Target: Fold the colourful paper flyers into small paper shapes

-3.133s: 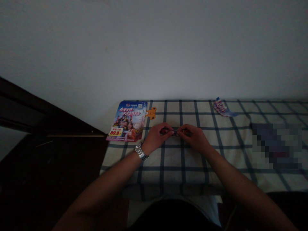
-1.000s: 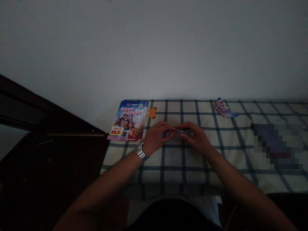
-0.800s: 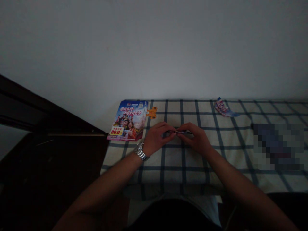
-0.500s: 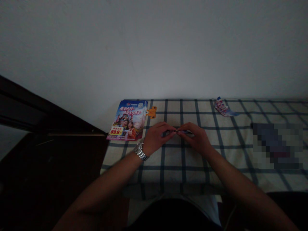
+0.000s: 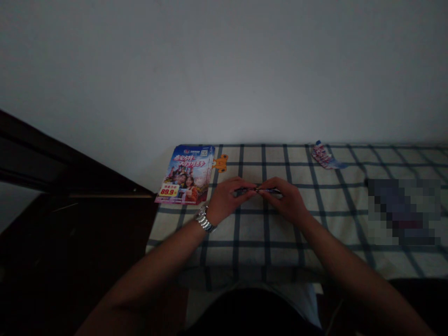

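Between my two hands is a thin, dark strip of printed paper, seen edge-on, so its full shape cannot be made out. My left hand, with a silver watch on the wrist, pinches it between thumb and fingers from the left. From the other side my right hand pinches it too, and the fingertips of both hands nearly meet at its middle. A stack of colourful flyers lies to the left, just beyond my left wrist.
A checked cloth covers the table. An orange bear figure lies beside the flyers. Farther right are a crumpled, torn piece of printed paper and a blurred-out dark object. A wall rises behind the table.
Fingers have shifted slightly along the paper strip, and more of it shows inside my left hand. Both arms stay almost where they were.
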